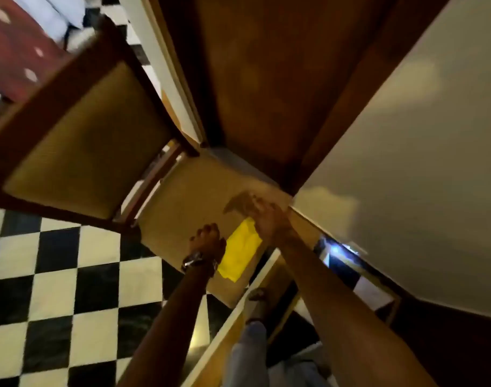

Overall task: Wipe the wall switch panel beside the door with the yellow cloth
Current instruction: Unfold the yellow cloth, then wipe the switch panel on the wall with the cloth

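While blurred, both hands (238, 230) seemingly at yellow cloth (240, 254).

There is one view only, from a wide-angle camera on the person's head, so no second view shares the scene. It looks steeply down from above. Both forearms reach up from the lower edge toward the centre, near the lens. The chequered floor (57, 280) fills the lower left. A wooden chair (79, 129) lies across the upper left and centre, seen from above. A dark wooden door (261, 79) rises through the upper middle, and a pale wall (420, 163) fills the right. Straight lines bow toward the edges, and the whole frame is motion-blurred.
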`<action>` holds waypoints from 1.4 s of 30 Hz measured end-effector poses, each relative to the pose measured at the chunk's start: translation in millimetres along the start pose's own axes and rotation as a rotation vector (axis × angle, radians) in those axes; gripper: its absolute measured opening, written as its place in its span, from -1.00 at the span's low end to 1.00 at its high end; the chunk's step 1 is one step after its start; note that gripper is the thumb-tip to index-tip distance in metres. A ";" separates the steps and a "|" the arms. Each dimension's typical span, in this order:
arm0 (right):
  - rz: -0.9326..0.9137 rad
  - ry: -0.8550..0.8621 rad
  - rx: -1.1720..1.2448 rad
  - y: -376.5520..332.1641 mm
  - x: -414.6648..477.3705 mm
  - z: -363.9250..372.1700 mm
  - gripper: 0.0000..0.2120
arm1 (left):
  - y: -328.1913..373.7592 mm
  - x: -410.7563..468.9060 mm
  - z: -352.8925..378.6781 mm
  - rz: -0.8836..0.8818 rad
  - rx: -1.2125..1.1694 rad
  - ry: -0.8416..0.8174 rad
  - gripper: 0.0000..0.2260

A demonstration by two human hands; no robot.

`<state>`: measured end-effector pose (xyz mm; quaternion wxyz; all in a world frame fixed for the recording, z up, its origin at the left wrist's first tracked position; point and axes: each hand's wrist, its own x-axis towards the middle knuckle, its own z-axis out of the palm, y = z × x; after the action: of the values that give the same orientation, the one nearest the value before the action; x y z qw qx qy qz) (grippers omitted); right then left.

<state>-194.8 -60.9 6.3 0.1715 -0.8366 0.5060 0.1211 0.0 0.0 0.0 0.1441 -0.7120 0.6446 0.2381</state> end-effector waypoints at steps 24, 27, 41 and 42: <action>0.407 0.594 1.015 148.8 -271.1 -169.4 -0.72 | 211.9 -21.1 -177.1 0.792 -0.448 -0.427 -0.61; 0.554 0.986 0.868 162.4 -354.2 -240.2 -0.73 | 304.3 -69.9 -244.1 1.015 -0.457 -0.350 -0.74; 0.946 1.390 -0.146 226.6 -500.5 -355.2 -0.69 | 518.0 -335.5 -387.3 1.219 0.573 0.537 -0.63; 0.971 1.409 -0.164 230.1 -496.6 -353.7 -0.69 | 522.9 -350.1 -402.5 1.241 0.510 0.637 -0.64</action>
<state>-616.6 95.3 477.7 -0.3145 -0.4172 0.7861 -0.3303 -473.7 24.7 577.1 -0.0499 -0.1959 0.9743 -0.0994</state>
